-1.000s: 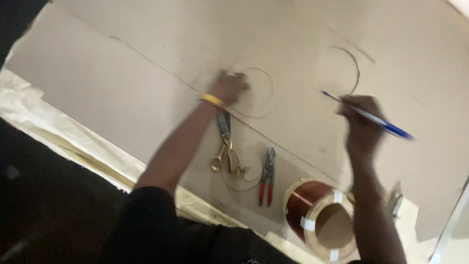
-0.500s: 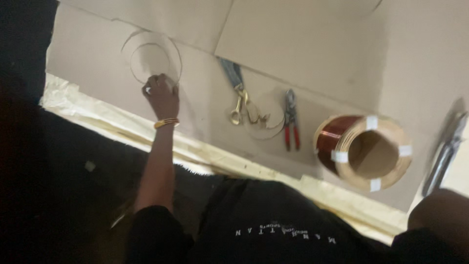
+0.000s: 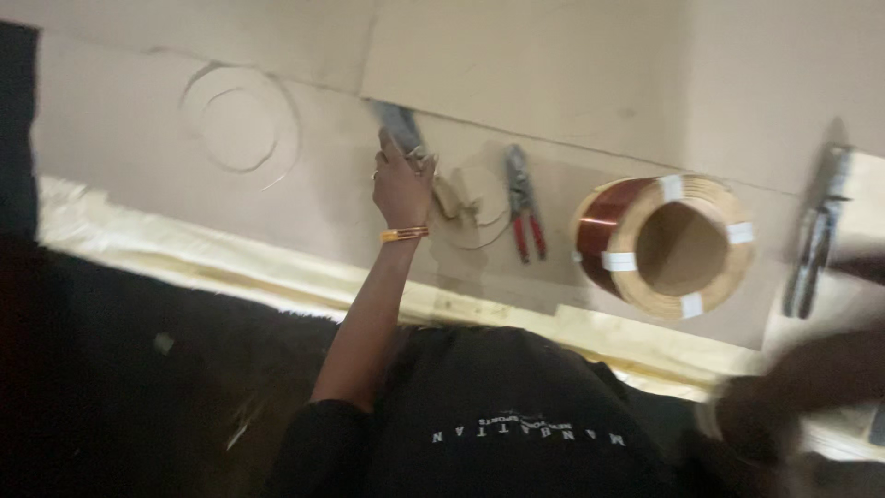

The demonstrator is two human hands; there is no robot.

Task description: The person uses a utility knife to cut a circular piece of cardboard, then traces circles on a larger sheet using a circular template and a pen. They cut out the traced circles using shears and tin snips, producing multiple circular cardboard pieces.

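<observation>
Left hand (image 3: 402,184) now at scissors (image 3: 398,124), off traced circle (image 3: 241,118), tan cardboard (image 3: 553,65).

light: dim, warm | motion blur throughout | lower edge dark, unfocused

Right of my left hand (image 3: 402,189), scissors (image 3: 419,161), red-handled pliers (image 3: 523,203) and a copper coil (image 3: 666,244) crowd the board; leftward lies open cardboard (image 3: 120,138).

A workshop — copper wire coil (image 3: 645,244), red-handled pliers (image 3: 523,205), sheets of insulating paper (image 3: 553,65) marked with circles.
</observation>
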